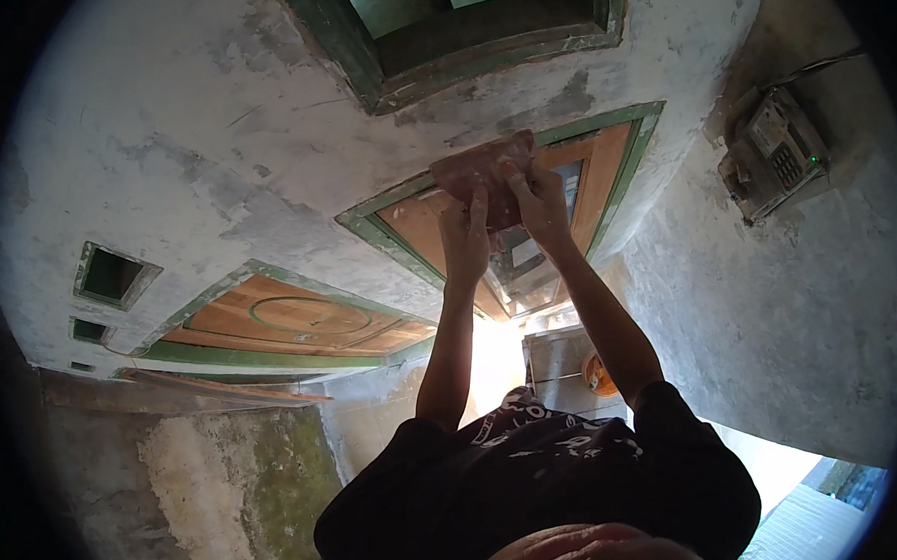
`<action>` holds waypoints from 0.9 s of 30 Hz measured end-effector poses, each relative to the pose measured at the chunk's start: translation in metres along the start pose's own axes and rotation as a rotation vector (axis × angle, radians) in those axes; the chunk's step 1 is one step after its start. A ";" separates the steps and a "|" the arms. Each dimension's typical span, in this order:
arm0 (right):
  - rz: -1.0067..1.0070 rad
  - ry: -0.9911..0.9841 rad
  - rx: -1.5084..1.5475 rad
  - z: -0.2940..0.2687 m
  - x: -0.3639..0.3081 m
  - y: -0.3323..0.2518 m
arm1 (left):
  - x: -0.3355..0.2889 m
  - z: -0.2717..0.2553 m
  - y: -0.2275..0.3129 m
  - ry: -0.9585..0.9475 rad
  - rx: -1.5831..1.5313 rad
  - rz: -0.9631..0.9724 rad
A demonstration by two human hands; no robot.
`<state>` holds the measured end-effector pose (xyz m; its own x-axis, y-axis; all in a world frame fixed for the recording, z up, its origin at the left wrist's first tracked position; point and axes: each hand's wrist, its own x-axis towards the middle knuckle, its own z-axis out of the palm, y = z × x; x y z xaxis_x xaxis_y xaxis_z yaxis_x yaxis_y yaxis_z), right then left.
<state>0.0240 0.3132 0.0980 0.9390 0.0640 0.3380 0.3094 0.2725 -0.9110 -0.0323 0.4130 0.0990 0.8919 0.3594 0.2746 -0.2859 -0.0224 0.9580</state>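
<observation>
Both my arms are raised toward the patchy white wall [306, 104]. Between my hands is a reddish-brown sheet [483, 176], which looks like sandpaper, dusted with pale specks and bent at its upper right corner. My left hand [464, 236] grips its lower left edge, the thumb pressed on the near face. On the right side, my right hand [540, 202] pinches it with the thumb in front. The fingers behind the sheet are mostly hidden. Behind the hands is a wooden door [603, 172] in a green frame; whether the sheet touches the wall or frame I cannot tell.
Overhead is a green-framed opening [377, 87]. Another wooden panel door [257, 307] is at left, near a small square recess [108, 275]. A wall-mounted keypad device [779, 154] with a green light hangs at right. Something round and orange [598, 375] lies below my right arm.
</observation>
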 end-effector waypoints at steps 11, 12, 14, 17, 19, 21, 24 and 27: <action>0.011 -0.084 -0.040 -0.013 -0.005 -0.010 | -0.008 0.008 0.003 0.008 0.013 0.130; 0.030 -0.097 -0.071 -0.006 -0.012 -0.011 | -0.010 0.001 -0.003 0.009 0.013 0.135; 0.078 -0.134 -0.001 0.004 -0.017 -0.005 | -0.010 -0.016 -0.008 -0.012 -0.047 0.112; 0.077 -0.105 0.057 0.016 -0.017 0.006 | -0.002 -0.024 -0.004 0.003 0.033 0.094; 0.120 -0.132 0.070 0.023 -0.015 0.006 | 0.001 -0.031 -0.005 0.015 -0.002 0.081; 0.103 -0.103 0.097 0.031 -0.016 0.005 | 0.002 -0.036 -0.006 0.023 -0.037 0.066; 0.097 -0.060 0.114 0.036 -0.017 0.005 | 0.003 -0.036 -0.004 0.042 0.012 0.057; 0.076 -0.044 0.086 0.037 -0.015 0.004 | 0.003 -0.034 0.004 0.014 -0.003 0.023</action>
<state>0.0060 0.3484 0.0981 0.9512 0.1295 0.2802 0.2213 0.3468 -0.9115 -0.0424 0.4453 0.1010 0.8800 0.3723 0.2949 -0.3069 -0.0283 0.9513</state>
